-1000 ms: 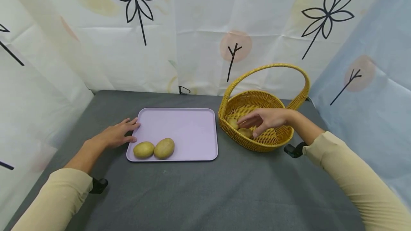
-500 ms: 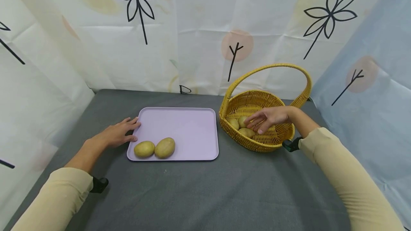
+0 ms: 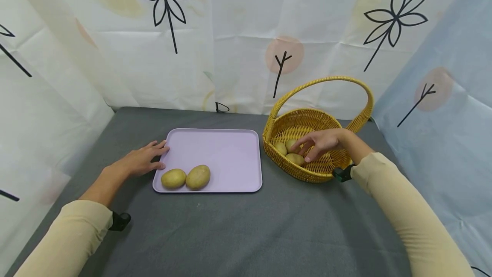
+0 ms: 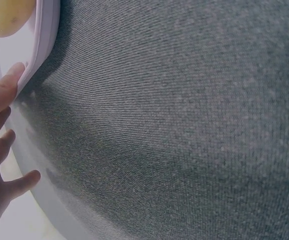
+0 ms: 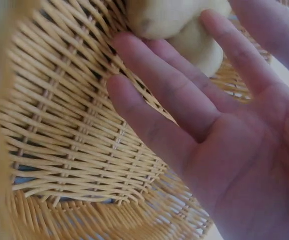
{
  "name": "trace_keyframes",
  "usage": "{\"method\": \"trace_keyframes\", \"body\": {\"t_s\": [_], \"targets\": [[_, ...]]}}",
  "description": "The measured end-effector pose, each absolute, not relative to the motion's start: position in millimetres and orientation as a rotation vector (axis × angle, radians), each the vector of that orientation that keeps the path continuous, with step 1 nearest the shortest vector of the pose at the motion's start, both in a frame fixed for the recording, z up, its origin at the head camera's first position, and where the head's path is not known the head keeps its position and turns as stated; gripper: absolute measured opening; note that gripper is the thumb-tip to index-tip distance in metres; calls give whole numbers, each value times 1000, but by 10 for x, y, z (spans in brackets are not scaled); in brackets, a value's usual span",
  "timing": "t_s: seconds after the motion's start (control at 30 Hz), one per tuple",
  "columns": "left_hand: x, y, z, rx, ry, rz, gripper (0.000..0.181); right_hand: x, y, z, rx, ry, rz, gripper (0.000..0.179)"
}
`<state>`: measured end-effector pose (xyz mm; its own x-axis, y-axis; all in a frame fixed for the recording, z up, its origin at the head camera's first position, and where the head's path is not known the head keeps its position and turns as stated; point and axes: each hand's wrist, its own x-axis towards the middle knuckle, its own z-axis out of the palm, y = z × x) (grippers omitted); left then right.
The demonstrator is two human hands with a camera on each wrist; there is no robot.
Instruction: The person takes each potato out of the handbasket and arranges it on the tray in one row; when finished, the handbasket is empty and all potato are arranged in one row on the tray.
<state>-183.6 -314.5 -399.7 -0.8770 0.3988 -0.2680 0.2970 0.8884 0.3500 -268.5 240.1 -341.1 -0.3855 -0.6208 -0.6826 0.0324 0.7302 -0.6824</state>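
In the head view my left hand rests at the left edge of a pale lilac tray, thumb and fingertips on its rim. Two potatoes, one smaller and one larger, lie side by side in the tray's near left corner. My right hand reaches into a yellow wicker basket, its fingers spread and holding nothing. Beside those fingertips, three potatoes sit at the basket's left side: a left one, a back one and a front one. The right wrist view shows the open palm and potatoes beyond the fingers.
A tall arched handle rises over the basket, with my right wrist passing near its right end. Dark grey cloth covers the table. Printed white curtains stand behind and at the left, with a bluish one at the right.
Over the basket my right hand has shifted a little right, then dipped slightly, and its forearm has swung left. The back potato, hidden a second ago, now shows. My left hand stays put.
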Motion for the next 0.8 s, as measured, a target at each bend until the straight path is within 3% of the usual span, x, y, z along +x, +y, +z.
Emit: {"method": "trace_keyframes", "body": {"t_s": [0.8], "targets": [[-1843, -3158, -4013, 505, 2705, 439, 69, -2773, 2187, -3355, -420, 1802, -634, 63]]}}
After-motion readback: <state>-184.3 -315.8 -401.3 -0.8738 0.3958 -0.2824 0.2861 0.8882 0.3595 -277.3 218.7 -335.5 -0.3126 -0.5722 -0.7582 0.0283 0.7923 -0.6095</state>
